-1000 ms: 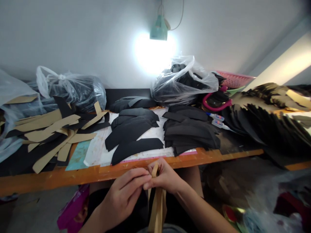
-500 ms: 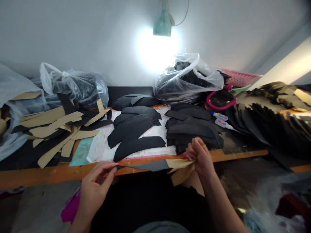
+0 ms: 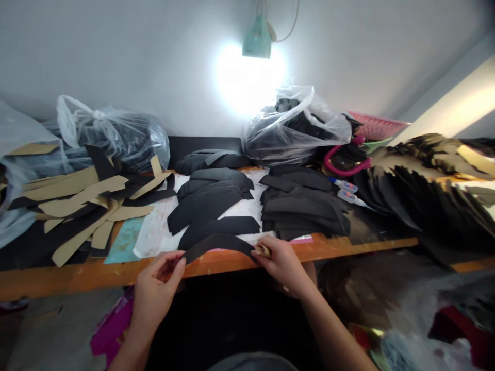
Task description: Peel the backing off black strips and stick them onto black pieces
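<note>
In the head view, the left hand [image 3: 160, 278] pinches one end of the black strip [image 3: 216, 241], arched at the edge of the bench [image 3: 77, 286]; the right hand [image 3: 276, 263] pinches the other alongside a tan wad [image 3: 263, 250], a crowded grip that might slip, while uneven tension could crease the strip

L hand [image 3: 157, 283] and R hand [image 3: 281, 263] hold a curved black strip [image 3: 218, 245] by its 2 ends at the table edge [image 3: 328, 250]; the R hand also grips a tan pc. [image 3: 264, 251] Behind, black pcs. [image 3: 305, 206] lie in 2 main groups on white paper [image 3: 152, 237], btwn. a mixed tan/black heap [image 3: 83, 201] (L) and 2 small bottles [image 3: 350, 197] (R). A lamp [image 3: 257, 42] hangs above.
</note>
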Demonstrator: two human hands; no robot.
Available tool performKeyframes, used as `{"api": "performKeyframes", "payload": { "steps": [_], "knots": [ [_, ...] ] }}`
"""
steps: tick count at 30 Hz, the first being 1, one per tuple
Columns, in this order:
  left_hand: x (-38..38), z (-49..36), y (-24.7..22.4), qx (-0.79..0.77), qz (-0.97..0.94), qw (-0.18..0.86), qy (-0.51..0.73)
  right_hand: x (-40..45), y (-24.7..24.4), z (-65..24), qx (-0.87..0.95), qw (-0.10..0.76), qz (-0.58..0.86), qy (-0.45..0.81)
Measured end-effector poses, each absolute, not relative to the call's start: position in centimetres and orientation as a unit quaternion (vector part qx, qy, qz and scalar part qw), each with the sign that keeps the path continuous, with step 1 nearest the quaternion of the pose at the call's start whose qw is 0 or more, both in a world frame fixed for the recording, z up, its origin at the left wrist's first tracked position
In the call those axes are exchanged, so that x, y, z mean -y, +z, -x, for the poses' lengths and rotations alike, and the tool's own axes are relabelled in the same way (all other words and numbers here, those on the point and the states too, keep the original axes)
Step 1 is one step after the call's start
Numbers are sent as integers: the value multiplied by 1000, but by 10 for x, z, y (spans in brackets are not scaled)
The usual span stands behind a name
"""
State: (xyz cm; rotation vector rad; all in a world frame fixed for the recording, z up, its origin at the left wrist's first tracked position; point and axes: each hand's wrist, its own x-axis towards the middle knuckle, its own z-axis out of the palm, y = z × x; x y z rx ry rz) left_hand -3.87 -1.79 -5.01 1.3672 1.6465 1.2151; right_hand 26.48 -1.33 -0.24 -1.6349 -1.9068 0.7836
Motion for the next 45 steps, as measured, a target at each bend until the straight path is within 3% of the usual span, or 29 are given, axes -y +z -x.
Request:
{"api": "performKeyframes", "payload": {
  "steps": [6, 13, 30, 40, 45],
  "knots": [
    [4, 34, -50, -675, -499, 293, 457, -23, 3, -269, 660, 326, 590, 333],
    [-26, 23, -47, -717, -537, 199, 397, -63, -7, -259, 687, 250, 624, 278],
    [-26, 21, -40, -748, -553, 171, 326, -66, -8, -253, 725, 143, 646, 189],
    [-26, 24, -30, -777, -623, -13, 92, -53, -3, -241, 740, -21, 670, 62],
    [-27, 18, -32, -658, -727, -114, 161, -46, -3, -237, 730, -24, 681, 52]
  ]
}}
